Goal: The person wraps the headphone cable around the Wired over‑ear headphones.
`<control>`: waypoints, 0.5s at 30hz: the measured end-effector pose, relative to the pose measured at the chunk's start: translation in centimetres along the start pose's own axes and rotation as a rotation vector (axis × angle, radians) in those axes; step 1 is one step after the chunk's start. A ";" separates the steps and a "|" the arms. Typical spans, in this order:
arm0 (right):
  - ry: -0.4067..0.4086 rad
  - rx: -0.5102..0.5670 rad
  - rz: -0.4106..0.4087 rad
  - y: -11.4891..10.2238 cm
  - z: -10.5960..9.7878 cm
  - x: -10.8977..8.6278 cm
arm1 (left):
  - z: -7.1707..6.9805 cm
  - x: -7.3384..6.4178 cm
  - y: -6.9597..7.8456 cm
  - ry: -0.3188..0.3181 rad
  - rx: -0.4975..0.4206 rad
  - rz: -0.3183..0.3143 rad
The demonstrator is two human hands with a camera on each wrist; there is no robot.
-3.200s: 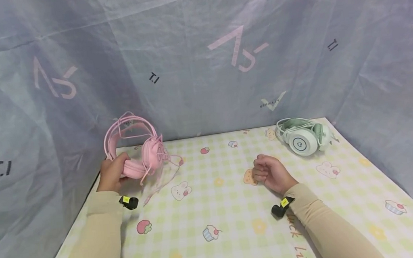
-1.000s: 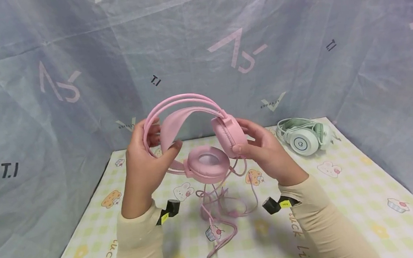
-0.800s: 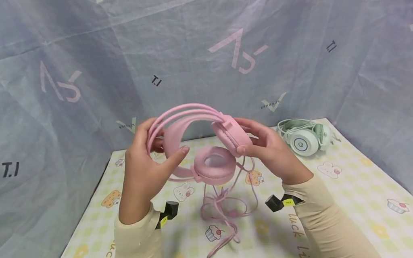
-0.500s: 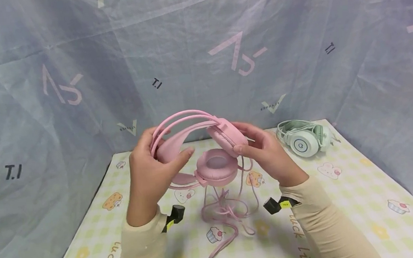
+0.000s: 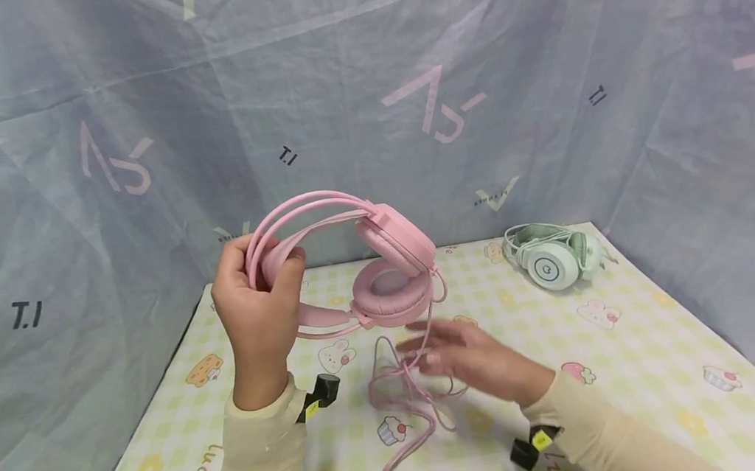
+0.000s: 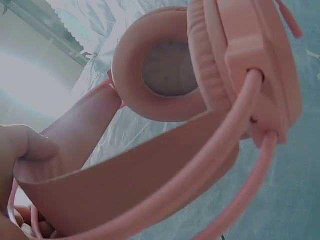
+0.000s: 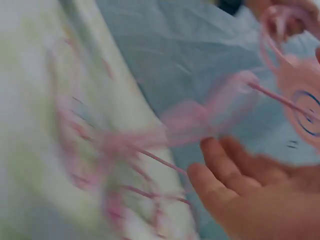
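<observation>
Pink headphones (image 5: 391,242) are held up above the table by my left hand (image 5: 256,304), which grips the headband at its left side. In the left wrist view the thumb presses on the inner strap (image 6: 125,185) while fingers curl behind it. Both ear cups sit to the right, one above the other. A pink cable (image 5: 405,411) hangs down from them and lies partly bunched on the cloth. My right hand (image 5: 474,357) is beside the cable, below the ear cups, its fingers extended and slightly blurred. The right wrist view shows the fingertips close to the cable (image 7: 155,157).
Mint-green and white headphones (image 5: 553,262) rest at the back right of the table. The table wears a green checked cloth (image 5: 341,445) with cartoon prints. Grey-blue fabric (image 5: 339,83) hangs behind it and along both sides.
The pink headphones came from the back left to the middle and then shifted slightly left. My right hand let go of the ear cup and dropped to the cable; my left hand kept its grip.
</observation>
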State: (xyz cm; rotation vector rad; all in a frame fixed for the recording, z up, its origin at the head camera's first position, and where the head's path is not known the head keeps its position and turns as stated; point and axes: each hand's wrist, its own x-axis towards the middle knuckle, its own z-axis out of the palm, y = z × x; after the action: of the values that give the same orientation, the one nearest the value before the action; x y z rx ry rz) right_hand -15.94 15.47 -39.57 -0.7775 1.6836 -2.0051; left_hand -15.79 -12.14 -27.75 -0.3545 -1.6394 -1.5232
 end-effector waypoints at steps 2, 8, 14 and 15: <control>-0.098 -0.028 0.027 0.8 0.9 -0.8 | -0.1 0.0 0.0 -0.003 -0.015 0.008; 0.025 -0.349 -0.051 -0.3 3.6 -2.4 | -0.2 0.1 -0.1 -0.024 0.000 0.028; 0.135 -0.883 -0.161 -3.1 4.8 -4.1 | -0.3 0.1 -0.5 -0.063 0.182 0.094; 0.134 -0.941 -0.174 -3.6 4.8 -4.2 | -0.2 0.1 -0.6 -0.069 0.216 0.125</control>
State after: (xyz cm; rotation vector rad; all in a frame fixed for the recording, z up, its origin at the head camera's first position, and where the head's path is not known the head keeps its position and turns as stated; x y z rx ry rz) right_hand -9.43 15.17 -36.16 -1.1096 2.7468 -1.2889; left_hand -16.19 -12.49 -28.10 -0.3872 -1.7823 -1.2409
